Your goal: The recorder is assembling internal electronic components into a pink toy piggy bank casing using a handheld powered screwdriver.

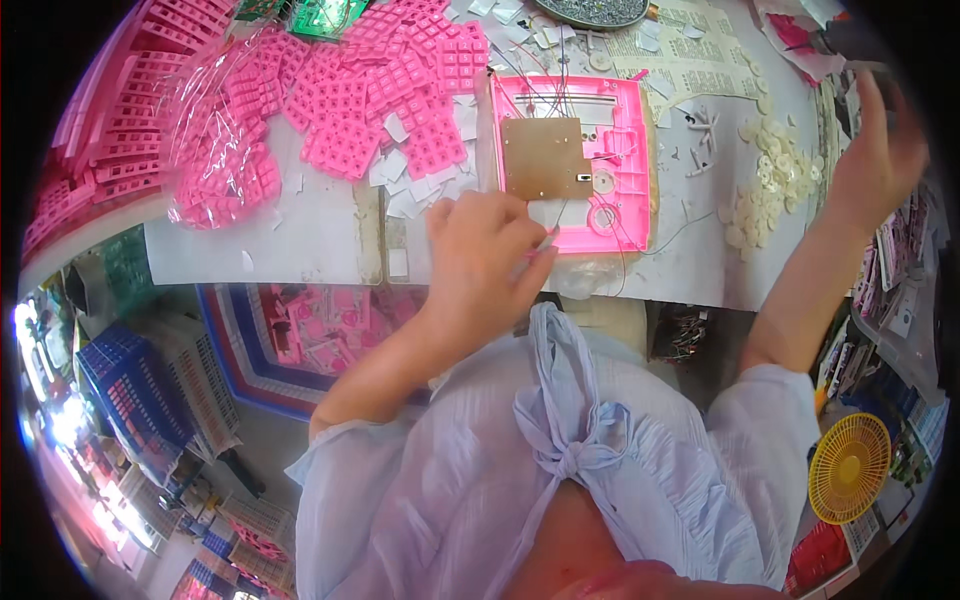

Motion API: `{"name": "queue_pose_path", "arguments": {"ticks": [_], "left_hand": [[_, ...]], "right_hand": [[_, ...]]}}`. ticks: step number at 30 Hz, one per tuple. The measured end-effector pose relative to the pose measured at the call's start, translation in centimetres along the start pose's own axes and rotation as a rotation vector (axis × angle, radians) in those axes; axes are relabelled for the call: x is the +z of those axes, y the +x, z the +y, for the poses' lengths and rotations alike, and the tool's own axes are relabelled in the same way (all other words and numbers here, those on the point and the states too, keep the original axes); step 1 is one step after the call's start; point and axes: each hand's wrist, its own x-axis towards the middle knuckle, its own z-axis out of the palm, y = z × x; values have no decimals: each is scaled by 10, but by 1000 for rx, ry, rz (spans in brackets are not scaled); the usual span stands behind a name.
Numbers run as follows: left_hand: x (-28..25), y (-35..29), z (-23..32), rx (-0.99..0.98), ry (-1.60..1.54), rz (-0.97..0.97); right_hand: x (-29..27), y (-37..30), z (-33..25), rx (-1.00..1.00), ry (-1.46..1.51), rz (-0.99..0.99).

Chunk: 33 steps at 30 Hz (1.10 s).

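A pink plastic housing [626, 215] lies open side up near the table's front edge. Inside it sits a brown circuit board [545, 150], with several thin wires running off it. My left hand [480, 250] is at the housing's lower left corner, its thumb and forefinger pinched close together. What lies between those fingertips is too small to make out; a thin wire ends close by. My right hand [880, 155] is raised at the far right rim of the view, one digit stretched upward. Its other fingers are dark and blurred.
Pink keypad pieces [345, 140] are heaped at the left, some in a clear bag [215, 170]. Small white parts [768, 180] lie right of the housing. A metal dish [595, 12] stands at the back. Below the table's left side is a blue-rimmed crate [245, 350]; a yellow basket [850, 468] is lower right.
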Motion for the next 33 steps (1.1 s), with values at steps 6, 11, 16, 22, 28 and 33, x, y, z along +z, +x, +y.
{"name": "queue_pose_path", "arguments": {"ticks": [6, 11, 16, 22, 28, 33], "left_hand": [[-3, 11, -18, 170, -23, 102], [2, 16, -17, 132, -239, 153], [7, 6, -16, -173, -491, 115], [-13, -3, -25, -248, -352, 188], [-19, -12, -10, -258, -373, 67], [-22, 2, -1, -327, -411, -91]], "right_hand": [[24, -107, -95, 333, 761, -842], [52, -114, -112, 359, 910, -1155], [48, -109, -110, 440, 905, -1266], [35, -107, -108, 40, 707, -1074], [36, -106, -112, -243, 597, -1193], [29, -134, -104, -146, 631, -870]]}}
